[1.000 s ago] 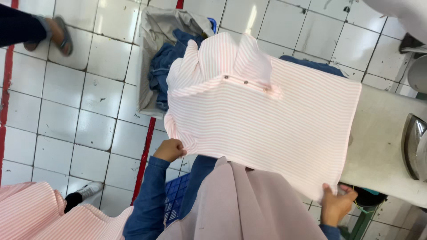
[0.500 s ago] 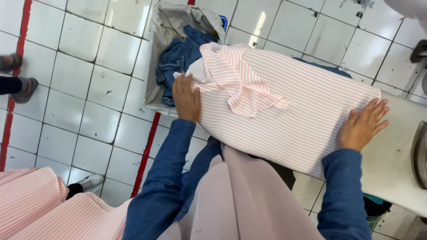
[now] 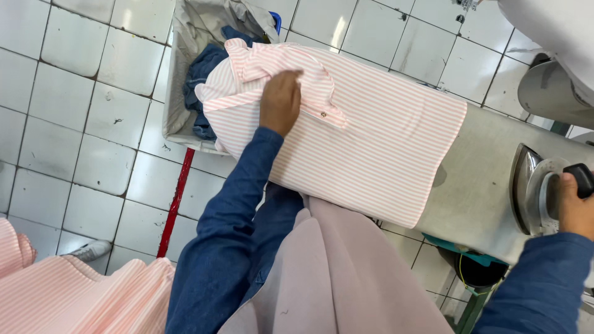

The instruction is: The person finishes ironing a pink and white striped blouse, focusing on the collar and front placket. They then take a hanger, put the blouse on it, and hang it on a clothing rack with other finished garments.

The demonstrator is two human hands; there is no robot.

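- Pressing down near the collar, the left hand (image 3: 280, 102) lies flat, fingers loosely spread, on the pink striped shirt (image 3: 371, 142), which is spread over the grey desk (image 3: 476, 192).
- The right hand (image 3: 575, 207) is closed round the handle of the iron (image 3: 535, 188), standing just beside the shirt.
- Risk, as I judge it: the collar end overhangs the bin (image 3: 179, 117) and could slide in; a lingering iron might scorch.

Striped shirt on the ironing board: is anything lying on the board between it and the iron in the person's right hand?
Nothing visible does. The right hand grips the iron at the board's end, and only bare grey board surface lies between it and the striped shirt, which the left hand presses flat near the collar.
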